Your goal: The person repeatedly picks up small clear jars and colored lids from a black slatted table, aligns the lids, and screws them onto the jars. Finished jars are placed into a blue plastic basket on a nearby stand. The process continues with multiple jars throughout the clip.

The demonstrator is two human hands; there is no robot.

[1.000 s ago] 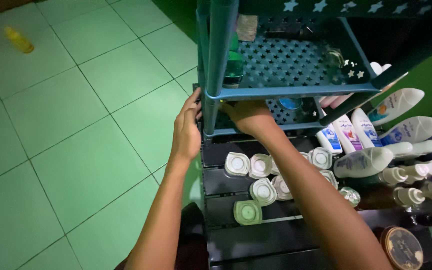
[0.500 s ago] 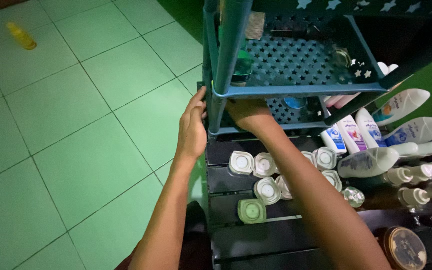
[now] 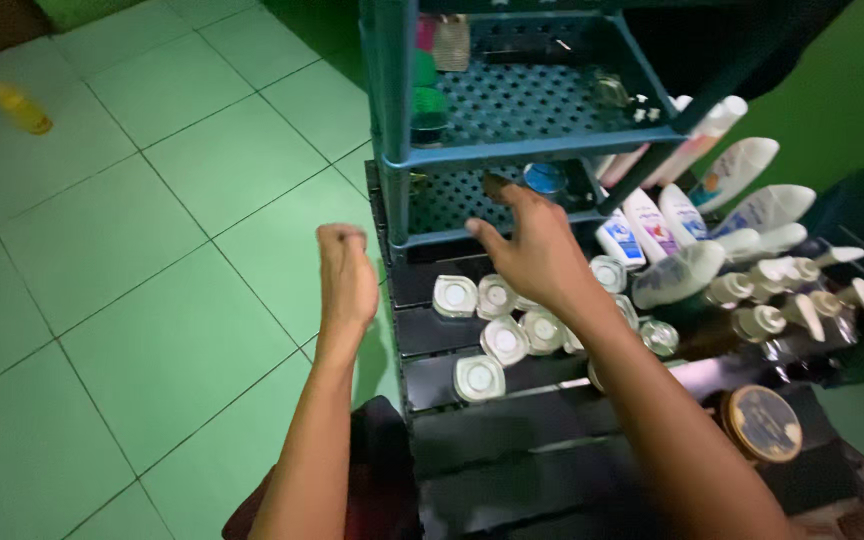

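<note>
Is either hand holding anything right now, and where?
Nothing. The left hand is a loose empty fist; the right hand hovers open before the teal rack.

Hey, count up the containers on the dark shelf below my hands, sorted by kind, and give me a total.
Small round white-lidded jars: 9 visible
White squeeze bottles: about 8
Pump-top bottles: about 6, partly overlapping
Round brown-lidded tin: 1
Total: about 24
</note>
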